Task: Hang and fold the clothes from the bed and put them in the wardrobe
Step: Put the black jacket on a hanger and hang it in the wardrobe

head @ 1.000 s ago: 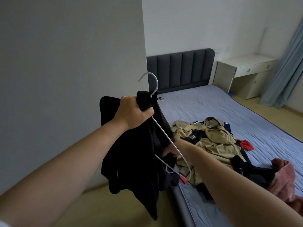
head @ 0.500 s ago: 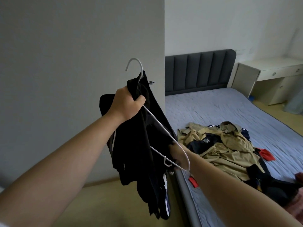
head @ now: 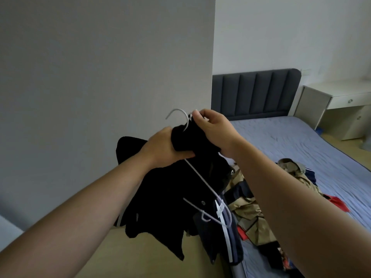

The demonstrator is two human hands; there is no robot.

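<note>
A black garment (head: 160, 199) with white side stripes hangs in front of me on a white wire hanger (head: 208, 193). My left hand (head: 164, 149) grips the bunched top of the garment just under the hanger's hook. My right hand (head: 214, 129) pinches the fabric at the hook's neck from the right. The hanger's lower arm pokes out below the cloth. A pile of clothes, with a khaki jacket (head: 251, 199) on top, lies on the bed (head: 301, 149).
A grey panel wall (head: 100, 77) stands close on the left. Behind the bed sits a dark padded headboard (head: 255, 93), with a white desk (head: 341, 105) at the far right. Red pieces (head: 339, 203) lie on the blue sheet. Yellowish floor shows below.
My right hand has come up from the hanger's lower end to the hook, beside my left hand. The view has swung left, and the garment hangs lower in it.
</note>
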